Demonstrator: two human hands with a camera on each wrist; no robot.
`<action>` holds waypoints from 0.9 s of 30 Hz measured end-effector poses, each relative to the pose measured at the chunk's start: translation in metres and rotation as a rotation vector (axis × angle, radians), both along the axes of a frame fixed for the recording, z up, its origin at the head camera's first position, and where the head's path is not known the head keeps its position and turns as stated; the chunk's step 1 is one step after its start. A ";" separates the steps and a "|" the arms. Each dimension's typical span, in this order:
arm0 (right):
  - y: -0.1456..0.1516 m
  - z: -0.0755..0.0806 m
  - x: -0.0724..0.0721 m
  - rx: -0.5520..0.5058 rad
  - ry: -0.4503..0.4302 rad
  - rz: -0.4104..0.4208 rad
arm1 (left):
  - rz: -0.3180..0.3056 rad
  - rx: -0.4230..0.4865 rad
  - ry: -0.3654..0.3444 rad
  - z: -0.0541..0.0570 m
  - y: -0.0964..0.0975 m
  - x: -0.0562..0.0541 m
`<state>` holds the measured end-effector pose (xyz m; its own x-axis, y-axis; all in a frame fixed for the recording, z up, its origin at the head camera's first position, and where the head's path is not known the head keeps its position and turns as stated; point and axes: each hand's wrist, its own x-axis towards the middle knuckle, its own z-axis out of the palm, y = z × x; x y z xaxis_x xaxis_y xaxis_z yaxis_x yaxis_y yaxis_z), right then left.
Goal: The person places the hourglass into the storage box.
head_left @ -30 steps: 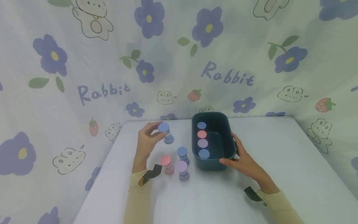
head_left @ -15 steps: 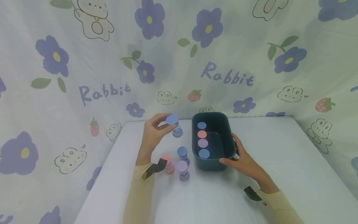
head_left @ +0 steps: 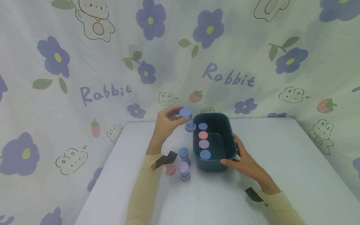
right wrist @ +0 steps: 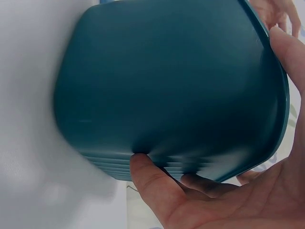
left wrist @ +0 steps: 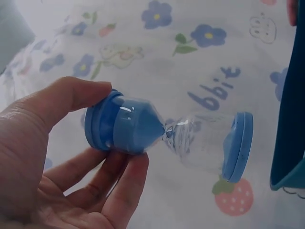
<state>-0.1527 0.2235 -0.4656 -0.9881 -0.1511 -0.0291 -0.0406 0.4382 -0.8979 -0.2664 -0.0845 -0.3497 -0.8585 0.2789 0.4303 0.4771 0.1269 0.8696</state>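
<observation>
A blue sand timer (head_left: 187, 120) is pinched by its top cap between the thumb and fingers of my left hand (head_left: 166, 122), raised beside the bin's left rim. Its blue sand (left wrist: 143, 125) shows clearly in the left wrist view. My right hand (head_left: 247, 162) grips the near right corner of a dark teal bin (head_left: 213, 165), thumb at the rim and fingers against the outer wall (right wrist: 167, 81). Inside, along the left wall, stand several sand timers, among them a pink one (head_left: 203, 135) and a purple one (head_left: 203, 143); only their tops show.
Left of the bin, on the white table (head_left: 219, 200), stand a blue sand timer (head_left: 183, 152), a purple sand timer (head_left: 183, 168) and a pink sand timer (head_left: 170, 170), the last partly hidden by a black wrist strap (head_left: 168, 158). A patterned curtain (head_left: 168, 75) hangs behind.
My left hand has carried the blue sand timer rightward and upward, close to the bin's left rim. My right hand and the bin have stayed in place.
</observation>
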 end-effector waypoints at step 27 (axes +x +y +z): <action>0.000 -0.003 -0.001 0.019 -0.019 -0.004 | -0.113 -0.146 -0.028 0.003 0.064 -0.039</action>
